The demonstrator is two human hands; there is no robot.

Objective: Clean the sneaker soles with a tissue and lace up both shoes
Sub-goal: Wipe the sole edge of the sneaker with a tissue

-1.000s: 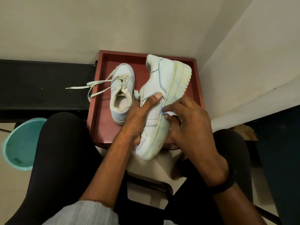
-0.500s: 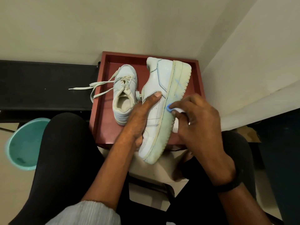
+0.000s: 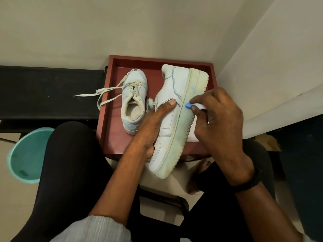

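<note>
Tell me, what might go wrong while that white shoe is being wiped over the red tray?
The tissue pinched by the right hand has a blue tip, and the sole shows blue streaks; more could smear on. The held shoe is tilted, its near end past the tray edge, gripped by the left hand alone; it might slip. Laces of the second shoe trail over the tray's side and could snag.

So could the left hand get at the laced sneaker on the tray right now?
Probably yes: the laced sneaker sits just beside the left hand with nothing between, but the hand grips the tilted sneaker and must let go first.
</note>
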